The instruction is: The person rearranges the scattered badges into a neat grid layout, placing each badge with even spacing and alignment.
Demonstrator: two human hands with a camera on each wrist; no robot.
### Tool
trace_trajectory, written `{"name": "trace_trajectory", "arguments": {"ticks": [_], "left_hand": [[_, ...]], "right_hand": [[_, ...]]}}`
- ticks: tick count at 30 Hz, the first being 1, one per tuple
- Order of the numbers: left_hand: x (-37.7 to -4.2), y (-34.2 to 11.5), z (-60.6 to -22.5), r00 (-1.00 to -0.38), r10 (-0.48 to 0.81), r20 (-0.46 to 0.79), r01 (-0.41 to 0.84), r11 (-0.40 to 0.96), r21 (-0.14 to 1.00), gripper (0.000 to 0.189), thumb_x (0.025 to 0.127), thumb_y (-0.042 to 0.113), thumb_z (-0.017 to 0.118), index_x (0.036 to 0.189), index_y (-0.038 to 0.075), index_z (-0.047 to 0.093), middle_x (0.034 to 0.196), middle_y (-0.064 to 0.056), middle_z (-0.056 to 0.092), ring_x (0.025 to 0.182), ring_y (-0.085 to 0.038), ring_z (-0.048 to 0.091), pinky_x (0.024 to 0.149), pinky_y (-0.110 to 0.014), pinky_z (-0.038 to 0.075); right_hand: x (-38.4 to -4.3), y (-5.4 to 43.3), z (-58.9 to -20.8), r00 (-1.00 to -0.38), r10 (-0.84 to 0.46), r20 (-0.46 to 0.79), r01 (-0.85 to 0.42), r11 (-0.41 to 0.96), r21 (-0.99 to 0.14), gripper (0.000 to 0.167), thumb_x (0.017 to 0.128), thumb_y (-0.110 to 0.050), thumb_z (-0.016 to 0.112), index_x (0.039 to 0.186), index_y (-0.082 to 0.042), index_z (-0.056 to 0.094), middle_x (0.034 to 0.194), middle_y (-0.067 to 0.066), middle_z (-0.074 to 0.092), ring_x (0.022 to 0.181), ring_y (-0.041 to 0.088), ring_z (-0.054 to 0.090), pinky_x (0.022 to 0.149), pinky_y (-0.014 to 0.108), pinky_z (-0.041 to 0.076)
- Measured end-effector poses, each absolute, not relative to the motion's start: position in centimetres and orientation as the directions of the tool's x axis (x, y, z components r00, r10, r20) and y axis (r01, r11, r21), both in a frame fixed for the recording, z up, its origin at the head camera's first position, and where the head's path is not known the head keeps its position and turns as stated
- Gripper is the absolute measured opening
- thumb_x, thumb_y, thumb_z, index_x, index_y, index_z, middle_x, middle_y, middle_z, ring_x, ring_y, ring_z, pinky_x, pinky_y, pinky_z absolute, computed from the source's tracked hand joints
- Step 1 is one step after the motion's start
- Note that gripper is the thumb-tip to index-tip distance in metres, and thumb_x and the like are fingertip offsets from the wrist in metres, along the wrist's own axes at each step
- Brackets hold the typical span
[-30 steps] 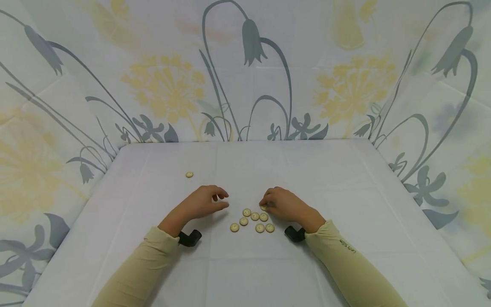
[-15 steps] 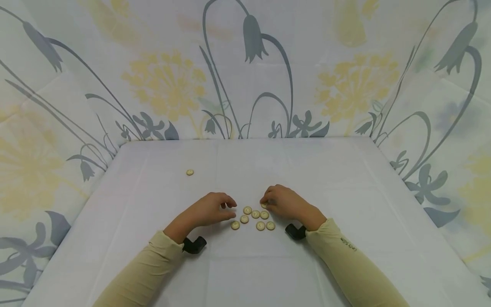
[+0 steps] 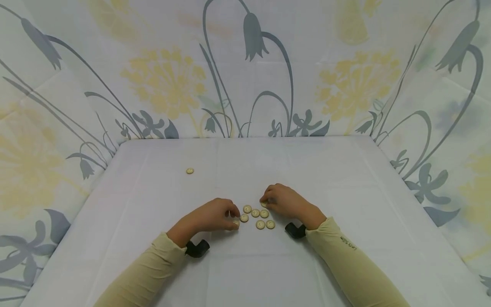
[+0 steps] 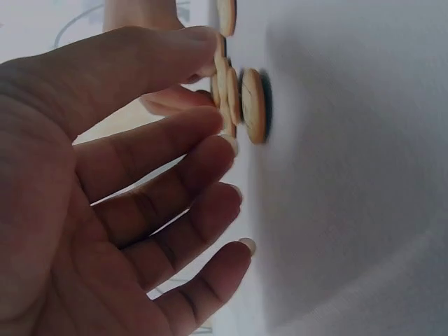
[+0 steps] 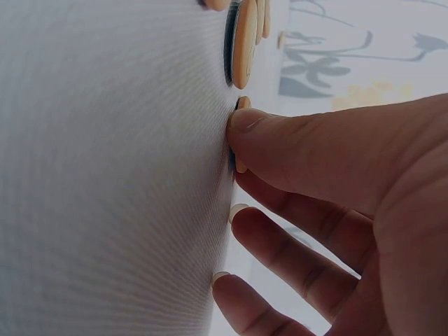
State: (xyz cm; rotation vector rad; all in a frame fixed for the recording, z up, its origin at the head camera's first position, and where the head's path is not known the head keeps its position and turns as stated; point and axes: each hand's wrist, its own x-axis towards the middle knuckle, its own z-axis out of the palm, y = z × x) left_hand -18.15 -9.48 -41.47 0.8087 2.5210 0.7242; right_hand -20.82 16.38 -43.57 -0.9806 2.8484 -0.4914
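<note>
Low passage between left hand [image 3: 212, 216] and right hand [image 3: 287, 201] was obstructed by pale discs [image 3: 255, 212]; room was left on the worktop [image 3: 264, 273] between the sleeves [image 3: 147, 268], and the back was barred by patterned cloth [image 3: 230, 25].

The left forearm [image 3: 142, 273] slants in from seven o'clock, the right forearm [image 3: 353, 264] from five. The left hand [image 3: 215, 216] is gently cupped, left thumb [image 4: 161, 54] and left index finger [image 4: 150, 150] parted. The right hand [image 3: 285, 201] pinches between right thumb [image 5: 301, 143] and index finger, its other visible fingers bent, tips toward ten o'clock in the right wrist view.
</note>
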Motion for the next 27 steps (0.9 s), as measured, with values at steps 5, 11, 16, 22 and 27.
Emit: {"name": "trace_trajectory", "arguments": {"ticks": [5, 11, 16, 22, 27], "left_hand": [[-18.08, -9.19, -41.63, -0.742, 0.637, -0.209, 0.461, 0.712, 0.53, 0.018, 0.081, 0.023, 0.077, 0.097, 0.015, 0.073, 0.093, 0.008, 0.064, 0.088, -0.01, 0.055, 0.082, -0.032, 0.048], [-18.01, -9.05, -41.87, -0.742, 0.635, -0.216, 0.487, 0.731, 0.478, 0.016, 0.08, 0.02, 0.077, 0.095, 0.014, 0.073, 0.093, 0.006, 0.063, 0.085, -0.01, 0.054, 0.082, -0.034, 0.048], [-17.81, -8.99, -41.87, -0.742, 0.636, -0.212, 0.516, 0.744, 0.425, 0.016, 0.081, 0.02, 0.076, 0.096, 0.013, 0.073, 0.093, 0.005, 0.064, 0.087, -0.01, 0.056, 0.083, -0.033, 0.049], [-17.53, -8.8, -41.53, -0.74, 0.64, -0.206, 0.529, 0.743, 0.41, 0.016, 0.081, 0.017, 0.076, 0.095, 0.012, 0.073, 0.093, 0.004, 0.064, 0.088, -0.012, 0.058, 0.085, -0.034, 0.05], [-17.68, -8.78, -41.63, -0.738, 0.643, -0.205, 0.531, 0.741, 0.412, 0.014, 0.082, 0.018, 0.076, 0.094, 0.012, 0.072, 0.091, 0.005, 0.062, 0.086, -0.011, 0.056, 0.082, -0.033, 0.049]], "right_hand": [[-20.85, 16.43, -43.43, -0.79, -0.613, 0.021, -0.584, 0.741, -0.332, 0.019, 0.088, -0.013, 0.068, 0.107, -0.013, 0.075, 0.108, 0.001, 0.067, 0.102, 0.02, 0.06, 0.09, 0.037, 0.049], [-20.78, 16.39, -43.44, -0.781, -0.623, 0.03, -0.595, 0.73, -0.335, 0.019, 0.088, -0.012, 0.068, 0.106, -0.012, 0.075, 0.108, 0.003, 0.067, 0.101, 0.021, 0.06, 0.089, 0.037, 0.05], [-20.65, 16.36, -43.42, -0.779, -0.626, 0.039, -0.602, 0.729, -0.327, 0.019, 0.088, -0.012, 0.068, 0.106, -0.012, 0.075, 0.107, 0.002, 0.067, 0.1, 0.02, 0.06, 0.088, 0.037, 0.05], [-20.64, 16.37, -43.47, -0.775, -0.63, 0.049, -0.61, 0.726, -0.319, 0.018, 0.088, -0.013, 0.068, 0.105, -0.012, 0.075, 0.106, 0.002, 0.067, 0.099, 0.02, 0.06, 0.087, 0.036, 0.05], [-20.74, 16.39, -43.58, -0.776, -0.628, 0.053, -0.611, 0.727, -0.314, 0.018, 0.088, -0.013, 0.068, 0.105, -0.013, 0.075, 0.106, 0.001, 0.067, 0.098, 0.019, 0.06, 0.087, 0.036, 0.05]]}}
